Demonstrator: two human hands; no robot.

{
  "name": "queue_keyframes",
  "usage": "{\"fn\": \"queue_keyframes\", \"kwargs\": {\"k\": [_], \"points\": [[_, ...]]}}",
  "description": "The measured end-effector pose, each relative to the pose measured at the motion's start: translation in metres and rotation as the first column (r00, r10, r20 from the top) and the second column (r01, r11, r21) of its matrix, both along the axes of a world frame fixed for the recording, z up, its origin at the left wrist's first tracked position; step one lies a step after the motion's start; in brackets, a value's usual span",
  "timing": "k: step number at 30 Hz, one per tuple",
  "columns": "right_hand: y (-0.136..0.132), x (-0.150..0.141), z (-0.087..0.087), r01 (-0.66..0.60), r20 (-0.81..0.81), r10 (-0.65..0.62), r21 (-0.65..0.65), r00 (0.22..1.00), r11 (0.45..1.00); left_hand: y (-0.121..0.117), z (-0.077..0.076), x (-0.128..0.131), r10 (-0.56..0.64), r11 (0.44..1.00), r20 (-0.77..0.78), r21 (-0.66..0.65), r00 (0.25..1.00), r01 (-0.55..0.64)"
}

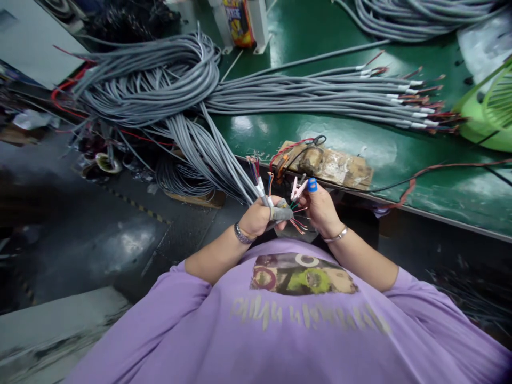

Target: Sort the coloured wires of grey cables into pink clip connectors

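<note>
Left hand (pixel 258 217): clenched round a bunch of grey cables (pixel 224 160) just below their stripped ends; a grey cot covers one finger
Right hand (pixel 320 210): pinching thin coloured wire ends (pixel 298 221) that fan out between the two hands; a blue cot on a fingertip (pixel 312 185); pale clips (pixel 296 188) stand just above the fingers, and whether they are held cannot be told
Location: the bunch is held in the air just off the near edge of the green bench (pixel 420 160), close to the person's chest; its length runs up and left into a large grey loop (pixel 148 80) at the bench corner
Risk, grip: the bunch looks likely to slide in the fist, since its free length hangs off the edge and pulls left
Risk, conductors: the fine wires could bend or snap if tugged sideways; they are splayed and thin
Risk, snag: red and black leads (pixel 296 149) on the wooden block (pixel 328 165) lie near the hands and might catch
Appearance: grey jackets, white sleeves, then red, green and blue cores
Neighbours: a second bundle with prepared ends (pixel 416 101) lies across the bench, well apart; a green fan (pixel 492 106) stands at the right edge
</note>
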State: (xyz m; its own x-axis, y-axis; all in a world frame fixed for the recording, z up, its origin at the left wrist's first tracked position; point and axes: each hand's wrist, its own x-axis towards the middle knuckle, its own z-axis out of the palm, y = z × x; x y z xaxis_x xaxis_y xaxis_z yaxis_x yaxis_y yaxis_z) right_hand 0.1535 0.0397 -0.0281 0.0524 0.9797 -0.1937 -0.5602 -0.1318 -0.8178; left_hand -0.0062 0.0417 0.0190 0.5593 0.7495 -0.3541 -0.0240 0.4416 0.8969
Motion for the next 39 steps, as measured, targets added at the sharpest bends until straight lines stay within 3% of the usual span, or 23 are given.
{"fn": "queue_keyframes", "kwargs": {"k": [4,7,25,33,39], "points": [[0.005,-0.005,0.003,-0.179,-0.224,0.147,-0.129,0.963,0.975,0.003,-0.004,-0.001,-0.007,0.999,-0.011,-0.034,1.0,0.007],[0.006,-0.007,0.007,-0.151,-0.282,0.104,-0.153,0.954,0.977,0.004,-0.004,-0.001,-0.005,0.999,-0.043,-0.052,0.999,0.003],[0.006,-0.009,0.01,-0.081,-0.134,0.065,-0.114,0.989,0.99,0.004,-0.001,0.0,0.019,0.996,-0.068,-0.08,0.998,-0.025],[0.002,-0.003,0.008,-0.205,-0.227,0.166,-0.158,0.96,0.966,0.0,0.001,-0.003,0.011,0.999,-0.073,-0.047,0.997,-0.015],[0.001,0.005,0.015,-0.316,-0.206,0.285,-0.137,0.936,0.939,-0.017,0.01,-0.008,0.042,0.999,-0.111,0.033,0.993,-0.039]]}}
